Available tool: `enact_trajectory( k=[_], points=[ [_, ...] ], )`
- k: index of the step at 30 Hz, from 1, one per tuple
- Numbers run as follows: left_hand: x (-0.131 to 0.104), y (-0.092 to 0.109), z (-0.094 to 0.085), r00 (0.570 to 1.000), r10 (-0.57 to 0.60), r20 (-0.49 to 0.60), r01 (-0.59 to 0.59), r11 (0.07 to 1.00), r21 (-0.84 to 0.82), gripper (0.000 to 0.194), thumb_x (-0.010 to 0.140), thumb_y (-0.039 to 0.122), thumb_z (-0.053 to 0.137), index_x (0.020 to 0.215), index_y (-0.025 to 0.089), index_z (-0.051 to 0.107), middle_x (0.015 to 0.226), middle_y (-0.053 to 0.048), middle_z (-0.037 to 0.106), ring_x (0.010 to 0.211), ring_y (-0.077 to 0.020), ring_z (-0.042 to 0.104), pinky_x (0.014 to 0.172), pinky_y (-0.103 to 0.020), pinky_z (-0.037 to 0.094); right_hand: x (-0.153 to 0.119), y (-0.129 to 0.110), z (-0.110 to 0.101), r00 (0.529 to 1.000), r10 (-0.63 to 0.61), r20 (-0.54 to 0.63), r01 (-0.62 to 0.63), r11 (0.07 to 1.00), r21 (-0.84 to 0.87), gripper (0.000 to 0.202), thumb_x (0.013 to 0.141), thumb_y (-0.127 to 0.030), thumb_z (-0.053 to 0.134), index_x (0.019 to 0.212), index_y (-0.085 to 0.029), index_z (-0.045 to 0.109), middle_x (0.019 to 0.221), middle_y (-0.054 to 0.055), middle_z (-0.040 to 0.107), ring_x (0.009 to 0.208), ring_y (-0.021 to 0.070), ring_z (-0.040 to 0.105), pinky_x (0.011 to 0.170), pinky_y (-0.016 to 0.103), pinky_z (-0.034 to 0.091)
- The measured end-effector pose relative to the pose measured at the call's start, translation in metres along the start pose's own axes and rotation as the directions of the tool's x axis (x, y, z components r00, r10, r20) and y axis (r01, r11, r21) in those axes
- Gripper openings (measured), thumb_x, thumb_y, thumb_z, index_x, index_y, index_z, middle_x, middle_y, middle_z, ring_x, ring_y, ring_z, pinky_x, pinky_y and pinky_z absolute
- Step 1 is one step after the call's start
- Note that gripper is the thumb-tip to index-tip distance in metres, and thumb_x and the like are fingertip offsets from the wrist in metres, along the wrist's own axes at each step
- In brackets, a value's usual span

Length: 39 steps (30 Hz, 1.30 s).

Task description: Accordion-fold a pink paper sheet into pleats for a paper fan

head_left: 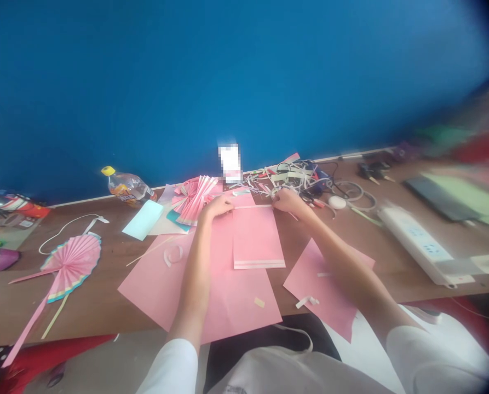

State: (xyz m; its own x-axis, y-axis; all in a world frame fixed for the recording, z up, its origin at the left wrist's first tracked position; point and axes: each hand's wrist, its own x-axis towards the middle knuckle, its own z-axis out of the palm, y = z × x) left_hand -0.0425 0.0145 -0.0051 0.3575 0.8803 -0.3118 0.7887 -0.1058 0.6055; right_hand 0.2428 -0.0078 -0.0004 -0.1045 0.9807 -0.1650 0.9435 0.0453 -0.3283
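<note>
Pink card (258, 235) | left fingers (230, 206), right fingers (275, 203) pinch far corners | striped near edge

a lane of tabletop (111, 290) runs between the round pink fan (78, 258) and the large pink sheet (240, 306); tangled strips and cables (305, 178) block the back right, a power strip (417, 243) the far right.

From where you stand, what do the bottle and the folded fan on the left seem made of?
Bottle: likely clear, glossy plastic; it is see-through with highlights.
Fan: probably matte paper, given its crisp pleats and dull pink surface.
</note>
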Motion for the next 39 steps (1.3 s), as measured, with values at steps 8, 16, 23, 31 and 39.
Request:
enact_trajectory(
  k=[8, 16, 23, 31, 39],
  points=[
    [0.0010, -0.0005, 0.0015, 1.000, -0.003, -0.008, 0.003, 1.000, -0.018, 0.022, 0.071, 0.032, 0.055, 0.062, 0.014, 0.062, 0.055, -0.001, 0.058, 0.047, -0.0099, 0.051, 0.047, -0.021, 0.037, 0.0003, 0.0008, 0.0001, 1.000, 0.002, 0.010, -0.002, 1.000, -0.022, 0.020, 0.068, -0.022, 0.059, 0.082, -0.018, 0.073, 0.082, 0.008, 0.069, 0.081, 0.0198, 0.062, 0.067, 0.025, 0.041],
    [0.0020, -0.0011, 0.0019, 1.000, -0.008, -0.008, 0.008, 1.000, -0.005, 0.020, 0.070, 0.031, 0.055, 0.059, 0.015, 0.059, 0.055, -0.001, 0.058, 0.046, -0.0105, 0.050, 0.046, -0.022, 0.035, -0.0007, 0.0001, -0.0005, 1.000, 0.018, 0.019, -0.018, 1.000, -0.016, 0.019, 0.069, -0.021, 0.059, 0.082, -0.018, 0.073, 0.083, 0.008, 0.070, 0.083, 0.0199, 0.062, 0.067, 0.024, 0.040],
    [0.0000, 0.0007, 0.0019, 1.000, -0.017, -0.021, 0.017, 1.000, 0.010, 0.018, 0.070, 0.030, 0.055, 0.058, 0.015, 0.056, 0.053, 0.000, 0.055, 0.046, -0.0100, 0.047, 0.046, -0.022, 0.032, -0.0022, -0.0020, -0.0022, 1.000, 0.020, 0.015, -0.019, 0.999, -0.026, 0.019, 0.069, -0.021, 0.059, 0.082, -0.018, 0.073, 0.084, 0.008, 0.069, 0.082, 0.0200, 0.062, 0.066, 0.024, 0.040],
    [-0.0026, 0.0033, 0.0002, 1.000, -0.009, -0.021, 0.009, 1.000, 0.002, 0.019, 0.070, 0.029, 0.054, 0.058, 0.015, 0.056, 0.054, -0.001, 0.056, 0.047, -0.0100, 0.049, 0.047, -0.022, 0.033, -0.0011, -0.0015, -0.0021, 1.000, 0.021, 0.022, -0.021, 1.000, -0.017, 0.016, 0.070, -0.022, 0.059, 0.079, -0.018, 0.072, 0.081, 0.008, 0.069, 0.079, 0.0193, 0.061, 0.066, 0.024, 0.040],
    [0.0002, -0.0014, 0.0009, 1.000, -0.014, -0.009, 0.014, 1.000, 0.015, 0.018, 0.071, 0.030, 0.052, 0.060, 0.016, 0.056, 0.056, -0.001, 0.056, 0.049, -0.0109, 0.049, 0.048, -0.023, 0.032, 0.0000, 0.0006, 0.0010, 1.000, 0.025, 0.013, -0.024, 1.000, -0.020, 0.019, 0.069, -0.025, 0.057, 0.079, -0.017, 0.071, 0.085, 0.009, 0.070, 0.076, 0.0192, 0.061, 0.060, 0.025, 0.037]
  ],
)
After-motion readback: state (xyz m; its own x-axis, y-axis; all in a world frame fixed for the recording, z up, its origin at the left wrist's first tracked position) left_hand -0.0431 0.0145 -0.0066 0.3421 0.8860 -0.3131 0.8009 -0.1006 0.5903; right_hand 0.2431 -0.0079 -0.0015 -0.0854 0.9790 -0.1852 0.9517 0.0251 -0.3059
